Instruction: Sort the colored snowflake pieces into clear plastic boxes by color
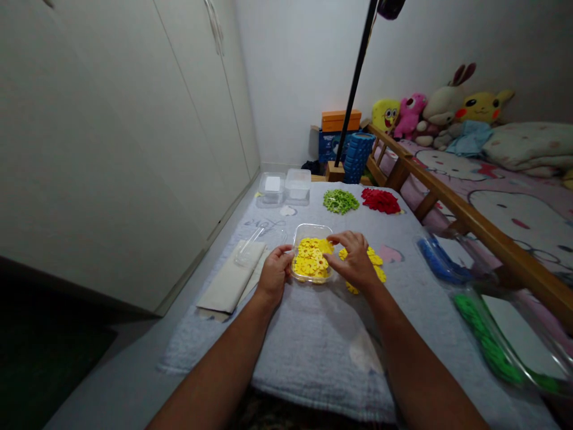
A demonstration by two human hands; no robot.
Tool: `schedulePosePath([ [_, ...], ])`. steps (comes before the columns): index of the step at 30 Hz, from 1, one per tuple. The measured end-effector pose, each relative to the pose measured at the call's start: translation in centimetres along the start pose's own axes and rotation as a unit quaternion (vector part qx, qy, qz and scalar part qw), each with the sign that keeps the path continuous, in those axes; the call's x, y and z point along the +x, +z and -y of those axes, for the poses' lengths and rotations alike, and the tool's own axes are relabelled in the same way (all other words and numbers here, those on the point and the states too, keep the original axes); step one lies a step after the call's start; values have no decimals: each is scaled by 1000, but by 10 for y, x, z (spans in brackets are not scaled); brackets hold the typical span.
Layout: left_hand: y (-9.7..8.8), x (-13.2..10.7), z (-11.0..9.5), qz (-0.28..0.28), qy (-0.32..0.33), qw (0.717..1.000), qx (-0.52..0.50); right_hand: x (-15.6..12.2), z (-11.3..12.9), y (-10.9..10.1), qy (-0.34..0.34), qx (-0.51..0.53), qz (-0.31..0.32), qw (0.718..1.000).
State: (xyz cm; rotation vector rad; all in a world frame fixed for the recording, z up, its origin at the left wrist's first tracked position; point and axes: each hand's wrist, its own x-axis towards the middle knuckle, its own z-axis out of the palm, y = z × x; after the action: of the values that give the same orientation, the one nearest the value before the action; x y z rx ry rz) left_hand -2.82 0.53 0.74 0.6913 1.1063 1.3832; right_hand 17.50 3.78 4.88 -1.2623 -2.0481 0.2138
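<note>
A clear plastic container holds a heap of yellow flower-shaped plastic discs. My left hand grips the container's left side between thumb and fingers. At its right rim, my right hand has thumb and fingertips curled around a yellow disc above the heap. More loose yellow discs lie on the cloth beside and partly behind my right hand. A clear lid rests to the left, partly over a folded beige cloth.
Green discs and red discs lie in piles at the back. Two clear containers stand at the back left. At right are boxes of blue pieces and green pieces, beside a wooden bed rail.
</note>
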Motion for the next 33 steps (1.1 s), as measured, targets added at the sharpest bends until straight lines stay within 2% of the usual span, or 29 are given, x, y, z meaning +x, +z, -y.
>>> schedulePosePath([
  [4, 0, 2, 1, 3, 2, 1000, -17, 4, 10, 9, 6, -6, 22, 1000],
  [8, 0, 1, 1, 2, -3, 1000, -22, 4, 4, 9, 33, 1, -13, 999],
  [11, 1, 0, -1, -4, -5, 1000, -10, 3, -16, -2, 71, -13, -65, 995],
  [17, 4, -4, -5, -11, -6, 1000, 2, 0, -75, -25, 189, -57, -136, 971],
  [20, 4, -4, -6, -9, -5, 1000, -1, -5, -94, -25, 254, -104, -111, 955],
  [23, 3, -3, -5, -9, -5, 1000, -5, -10, -102, -20, 304, -160, -53, 938],
  [28, 2, -2, -3, -7, -5, 1000, -8, -14, -100, -12, 327, -221, 47, 918],
  [30, 2, -2, -3, -6, -5, 1000, -8, -14, -98, -11, 330, -223, 48, 916],
  [33, 2, -2, -3, -8, -4, 1000, -7, -12, -98, -12, 329, -206, 17, 921],
])
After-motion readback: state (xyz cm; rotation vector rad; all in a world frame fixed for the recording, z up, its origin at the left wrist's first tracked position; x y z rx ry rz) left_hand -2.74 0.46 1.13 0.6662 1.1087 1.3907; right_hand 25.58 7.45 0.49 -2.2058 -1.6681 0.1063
